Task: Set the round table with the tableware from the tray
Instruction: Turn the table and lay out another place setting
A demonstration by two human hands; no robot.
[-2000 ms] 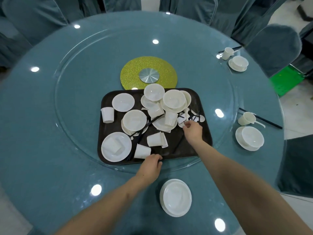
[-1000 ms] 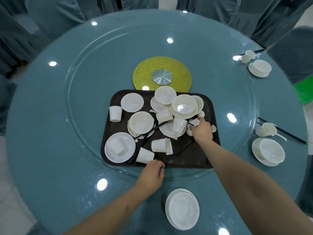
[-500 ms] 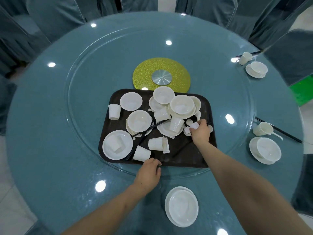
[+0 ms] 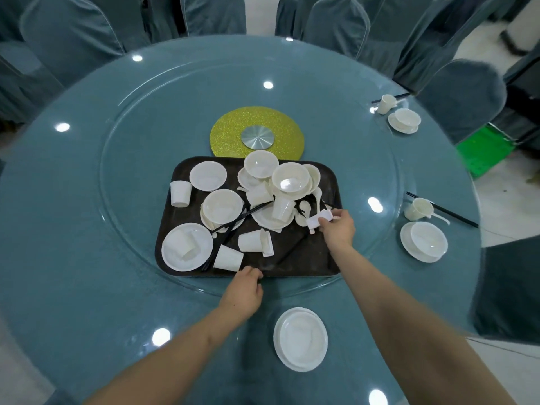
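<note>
Fingers (image 4: 323,221) of my right hand (image 4: 336,229) pinch a small white piece (image 4: 319,219) over the tray (image 4: 309,258); my left hand (image 4: 244,290) grips its near rim. I'm mid-pick, I judge; next it goes beside the plate (image 4: 301,339).

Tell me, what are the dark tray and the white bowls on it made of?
Tray: probably plastic, dark brown and matte, with a scuffed, dull surface. Bowls: likely glazed ceramic or melamine; glossy white, showing bright lamp glints. The look alone can't settle which.
</note>
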